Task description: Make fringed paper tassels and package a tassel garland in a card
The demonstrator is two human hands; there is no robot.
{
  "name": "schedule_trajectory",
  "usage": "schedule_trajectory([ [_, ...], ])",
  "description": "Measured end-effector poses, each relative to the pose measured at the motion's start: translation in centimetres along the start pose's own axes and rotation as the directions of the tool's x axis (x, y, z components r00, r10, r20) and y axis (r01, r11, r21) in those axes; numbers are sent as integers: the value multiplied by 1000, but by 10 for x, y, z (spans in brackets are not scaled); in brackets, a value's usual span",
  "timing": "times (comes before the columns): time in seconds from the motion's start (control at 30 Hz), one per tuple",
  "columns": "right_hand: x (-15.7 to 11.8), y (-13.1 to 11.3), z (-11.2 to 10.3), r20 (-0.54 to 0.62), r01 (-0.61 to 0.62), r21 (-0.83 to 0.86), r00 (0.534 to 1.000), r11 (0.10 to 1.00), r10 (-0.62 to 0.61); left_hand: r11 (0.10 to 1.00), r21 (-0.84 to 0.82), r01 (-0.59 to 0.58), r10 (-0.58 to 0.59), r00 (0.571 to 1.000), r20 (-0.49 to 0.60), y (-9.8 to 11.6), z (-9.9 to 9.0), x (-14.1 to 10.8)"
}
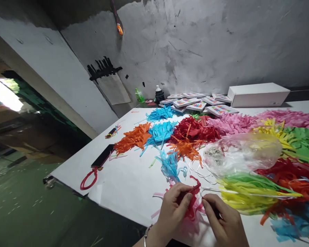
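Observation:
My left hand [175,203] is closed around a red and pink paper tassel [194,206], whose twisted red end sticks up between thumb and fingers. Close beside it, my right hand [218,214] pinches a thin pale string or wire [201,192] that reaches the tassel's twisted end; which of the two I cannot tell. Behind my left hand lies a light blue tassel [169,164]. White cords [199,173] lie loosely beyond my hands. A yellow and green bundle of paper strips [249,195] rests to the right of my right hand.
Piles of orange [134,137], red and pink [235,122] fringes spread across the white table [123,176]. A clear plastic bag [249,151] lies among them. A phone [102,156] sits near the left edge. Flat packs [186,102] and a white box [257,95] stand by the wall.

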State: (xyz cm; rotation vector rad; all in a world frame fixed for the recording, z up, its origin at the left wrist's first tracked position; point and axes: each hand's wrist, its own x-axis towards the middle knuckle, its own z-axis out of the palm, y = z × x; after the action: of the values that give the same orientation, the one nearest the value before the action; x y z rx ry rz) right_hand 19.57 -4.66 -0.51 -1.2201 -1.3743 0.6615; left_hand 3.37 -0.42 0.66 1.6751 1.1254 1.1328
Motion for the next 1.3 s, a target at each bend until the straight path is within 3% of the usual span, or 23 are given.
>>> schedule_trajectory([
  [0.43, -2, 1, -2, 9, 39, -49, 999, 998, -38, 996, 53, -72, 75, 996, -55, -4, 1, -2],
  [0.73, -2, -1, -1, 52, 3, -66, 999, 998, 1, 995, 35, -98, 100, 994, -54, -5, 2, -5],
  [0.9, -1, 5, -7, 118, -47, -105, 991, 993, 59, 960, 125, -249, 254, 967, -30, -9, 1, -5],
  [1.03, 3, 6, -11, 205, -173, -4, 964, 985, 170, 893, 219, -393, 387, 919, 68, -14, 0, -5],
  [1.2, 3, 7, -3, 119, -468, 291, 883, 835, 454, 877, 216, -429, 418, 903, 96, -17, 0, -4],
  [1.3, 4, 12, 1, 252, -504, 363, 863, 783, 439, 855, 211, -473, 459, 881, 113, -17, 1, -4],
])
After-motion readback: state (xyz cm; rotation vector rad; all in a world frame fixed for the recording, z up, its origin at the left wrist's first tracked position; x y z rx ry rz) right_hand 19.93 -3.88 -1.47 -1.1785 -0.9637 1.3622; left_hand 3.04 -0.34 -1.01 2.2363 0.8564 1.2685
